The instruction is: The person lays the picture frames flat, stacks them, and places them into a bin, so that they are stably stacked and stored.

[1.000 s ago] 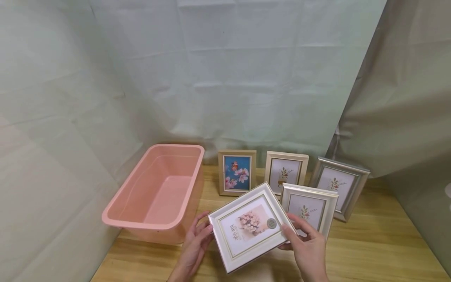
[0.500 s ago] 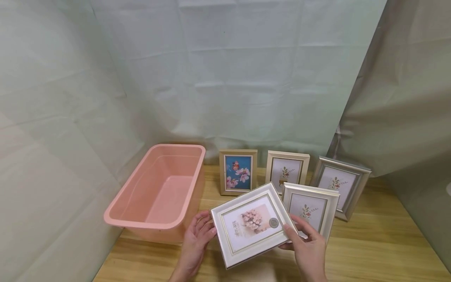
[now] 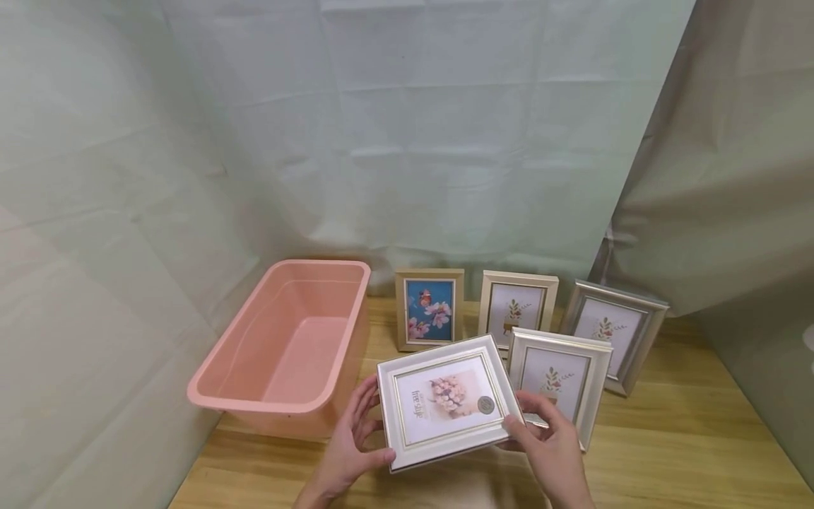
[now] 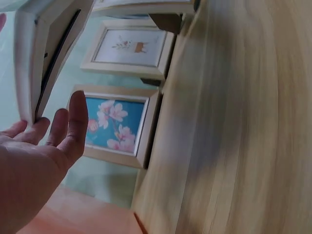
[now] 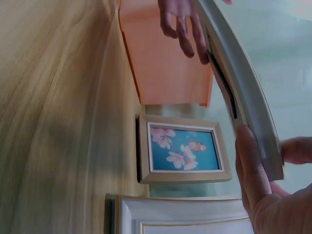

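In the head view a white picture frame (image 3: 445, 403) with a pink-flower print is held tilted over the table. My right hand (image 3: 552, 449) grips its right edge, thumb on the front and fingers behind, as the right wrist view also shows on the frame's edge (image 5: 243, 92). At its left edge is my left hand (image 3: 356, 438), thumb by the lower corner. In the left wrist view the left hand's fingers (image 4: 73, 124) are spread and fairly straight, one fingertip right at the frame's edge. The frame's back (image 4: 56, 58) shows a dark slot there.
A pink basin (image 3: 276, 408) stands at left on the wooden table (image 3: 687, 452). Behind stand a blue-picture frame (image 3: 399, 311) and a cream frame (image 3: 485, 311). To the right are a silver-grey frame (image 3: 639, 350) and another white frame (image 3: 594, 396). Pale cloth (image 3: 407, 141) hangs behind.
The held picture frame has turned slightly to lie more level and come a little lower at its upper corner. My left thumb has moved down to the lower left corner, the hand spreading wider.
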Demonstrator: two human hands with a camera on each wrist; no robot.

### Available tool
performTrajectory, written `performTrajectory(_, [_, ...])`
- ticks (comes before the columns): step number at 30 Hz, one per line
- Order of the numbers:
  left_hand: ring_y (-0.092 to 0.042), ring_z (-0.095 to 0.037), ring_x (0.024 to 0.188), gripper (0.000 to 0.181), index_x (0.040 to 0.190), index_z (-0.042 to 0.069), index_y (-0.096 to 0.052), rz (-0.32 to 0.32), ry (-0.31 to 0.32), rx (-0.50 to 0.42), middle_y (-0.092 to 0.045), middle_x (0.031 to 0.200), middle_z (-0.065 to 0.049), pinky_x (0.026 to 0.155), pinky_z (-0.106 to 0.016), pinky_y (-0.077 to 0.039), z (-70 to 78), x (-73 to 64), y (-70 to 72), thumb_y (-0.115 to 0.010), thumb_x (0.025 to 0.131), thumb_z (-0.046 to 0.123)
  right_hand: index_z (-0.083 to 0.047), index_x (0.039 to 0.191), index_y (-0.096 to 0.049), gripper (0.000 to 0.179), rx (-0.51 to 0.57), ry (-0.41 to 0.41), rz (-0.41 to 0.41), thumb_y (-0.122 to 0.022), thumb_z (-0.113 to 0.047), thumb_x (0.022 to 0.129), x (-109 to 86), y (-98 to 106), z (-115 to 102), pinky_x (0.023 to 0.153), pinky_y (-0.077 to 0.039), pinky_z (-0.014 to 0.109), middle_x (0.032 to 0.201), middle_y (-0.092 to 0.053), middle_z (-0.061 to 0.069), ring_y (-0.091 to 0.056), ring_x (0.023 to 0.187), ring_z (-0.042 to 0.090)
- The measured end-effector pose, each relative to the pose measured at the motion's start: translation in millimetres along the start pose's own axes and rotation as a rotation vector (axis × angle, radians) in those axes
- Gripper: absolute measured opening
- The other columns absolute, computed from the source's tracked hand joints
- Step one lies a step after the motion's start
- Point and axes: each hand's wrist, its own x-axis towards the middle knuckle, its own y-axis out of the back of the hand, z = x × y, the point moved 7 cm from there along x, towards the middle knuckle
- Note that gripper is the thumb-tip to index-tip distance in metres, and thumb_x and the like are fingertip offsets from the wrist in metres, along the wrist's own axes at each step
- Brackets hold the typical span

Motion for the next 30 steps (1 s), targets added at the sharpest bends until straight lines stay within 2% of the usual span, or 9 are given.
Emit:
performTrajectory(3, [-0.053, -0.001, 0.14, 0.113, 0.169, -0.007, -0.018, -0.008, -0.014, 0.059, -0.047, 0.166, 0.008, 0.109, -0.025, -0.056, 0.0, 0.9, 2.2, -0.089, 0.082, 0.002, 0.012, 0.138, -0.063, 0.049, -0.041, -0.018, -0.02, -0.076, 0.011, 0.091, -1.6, 0.0, 1.3, 0.072, -0.068, 0.028, 0.121, -0.073, 0.016, -0.08, 0.086, 0.008])
performTrajectory(6, [-0.051, 0.0, 0.141, 0.118, 0.171, -0.002, -0.017, -0.005, 0.013, 0.116, -0.041, 0.17, -0.014, 0.108, -0.025, -0.055, -1.5, 0.9, 4.4, -0.089, 0.078, 0.001, 0.009, 0.14, -0.064, 0.056, -0.091, -0.043, -0.049, -0.081, 0.011, 0.087, -3.2, -1.3, 3.2, 0.074, -0.067, 0.026, 0.127, -0.072, 0.024, -0.078, 0.088, 0.006])
performTrajectory(10, [-0.054, 0.001, 0.136, 0.127, 0.173, 0.0, -0.013, -0.007, 0.069, 0.172, -0.029, 0.168, -0.036, 0.106, -0.026, -0.055, -4.2, -0.1, 6.0, -0.089, 0.071, -0.004, 0.006, 0.142, -0.063, 0.068, -0.175, -0.064, -0.09, -0.09, 0.007, 0.079, -4.8, -3.4, 7.0, 0.077, -0.065, 0.024, 0.125, -0.073, 0.021, -0.075, 0.089, 0.008])
performTrajectory(17, [-0.055, 0.004, 0.133, 0.129, 0.173, -0.002, -0.009, -0.015, 0.162, 0.163, -0.017, 0.165, -0.036, 0.107, -0.022, -0.055, -11.2, -1.9, 6.7, -0.09, 0.072, -0.006, 0.003, 0.135, -0.069, 0.078, -0.279, 0.0, -0.097, -0.098, 0.01, 0.062, -5.6, -5.8, 10.1, 0.085, -0.065, 0.023, 0.128, -0.064, 0.018, -0.071, 0.097, 0.007])
performTrajectory(20, [-0.059, 0.001, 0.13, 0.125, 0.171, -0.003, -0.011, -0.021, 0.196, 0.15, -0.025, 0.164, -0.039, 0.106, -0.024, -0.056, -12.4, -2.9, 5.5, -0.091, 0.074, -0.003, 0.002, 0.133, -0.07, 0.08, -0.311, 0.033, -0.095, -0.099, 0.011, 0.058, -5.6, -6.7, 11.8, 0.085, -0.065, 0.022, 0.125, -0.065, 0.017, -0.071, 0.098, 0.005])
performTrajectory(25, [-0.063, -0.004, 0.125, 0.121, 0.167, -0.002, -0.017, -0.001, 0.263, 0.152, -0.044, 0.157, -0.041, 0.103, -0.024, -0.056, -13.8, -4.0, 5.6, -0.093, 0.074, 0.002, 0.002, 0.132, -0.071, 0.079, -0.366, 0.067, -0.084, -0.1, 0.007, 0.059, -5.1, -6.9, 15.0, 0.083, -0.065, 0.021, 0.121, -0.067, 0.014, -0.07, 0.095, 0.004])
performTrajectory(30, [-0.057, -0.005, 0.13, 0.127, 0.17, 0.003, -0.019, 0.008, 0.307, 0.222, -0.038, 0.164, -0.038, 0.104, -0.023, -0.056, -16.8, -3.5, 8.1, -0.095, 0.068, -0.001, 0.005, 0.134, -0.069, 0.084, -0.444, 0.096, -0.079, -0.103, 0.0, 0.057, -4.2, -9.4, 15.1, 0.08, -0.064, 0.02, 0.121, -0.068, 0.013, -0.066, 0.09, 0.001])
